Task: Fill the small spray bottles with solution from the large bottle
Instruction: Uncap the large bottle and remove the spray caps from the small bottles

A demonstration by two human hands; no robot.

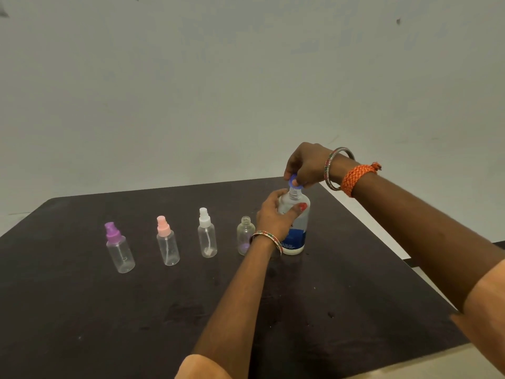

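My left hand (273, 214) grips the large bottle (296, 228) upright. My right hand (306, 165) pinches its cap (293, 183); I should lift it straight off.

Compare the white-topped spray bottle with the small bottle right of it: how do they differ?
The white-topped spray bottle carries its spray head, with a dip tube inside; the uncapped small bottle shows a bare threaded neck. With its head on, the white-topped one stands taller. The uncapped one is partly hidden by the left hand. Both are clear plastic, upright on the dark table.
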